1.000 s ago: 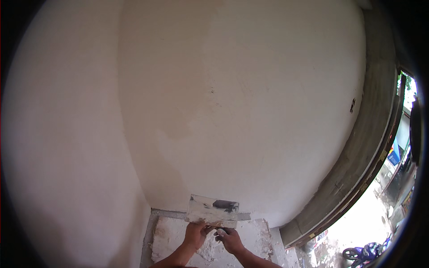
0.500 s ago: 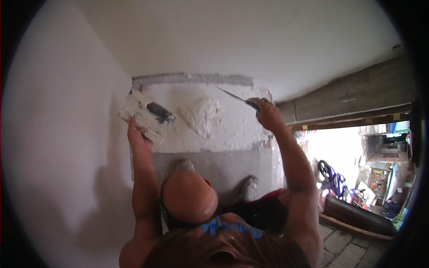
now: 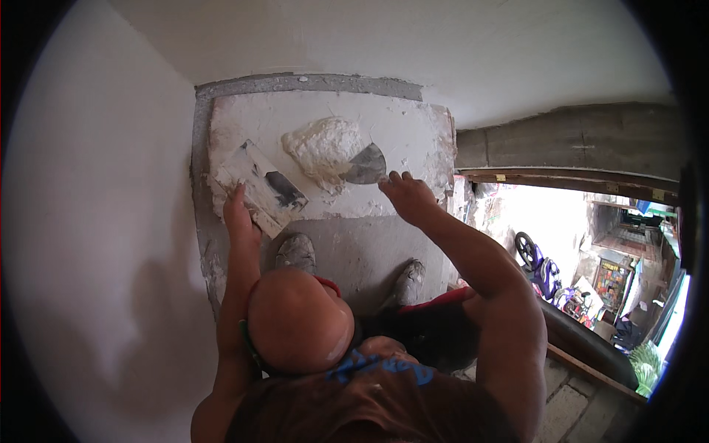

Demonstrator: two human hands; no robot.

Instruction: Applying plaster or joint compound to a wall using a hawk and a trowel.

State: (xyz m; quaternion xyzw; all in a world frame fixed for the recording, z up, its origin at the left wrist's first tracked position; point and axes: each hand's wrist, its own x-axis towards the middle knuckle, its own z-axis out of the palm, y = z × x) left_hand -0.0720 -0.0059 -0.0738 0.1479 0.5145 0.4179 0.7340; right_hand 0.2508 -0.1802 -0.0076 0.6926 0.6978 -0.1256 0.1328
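Observation:
My left hand is closed around the edge of a flat rectangular plastering trowel. The trowel is tilted over the left part of a white-smeared board, and its face has white plaster and dark bare patches. In my right hand is a putty knife with a wide grey fan-shaped blade; its handle is mostly hidden by my fingers. The blade meets the right side of a lumpy mound of wet white plaster on the board.
Two plaster-stained shoes stand on the grey floor just before the board. Pale walls rise at the left and beyond the board. At the right is an opening to the outside, with a purple motorbike and a dark rounded beam.
My right hand has come down and left, bringing the putty knife from above the board to the plaster mound. My left hand keeps the trowel. The view has shifted, showing more of the board.

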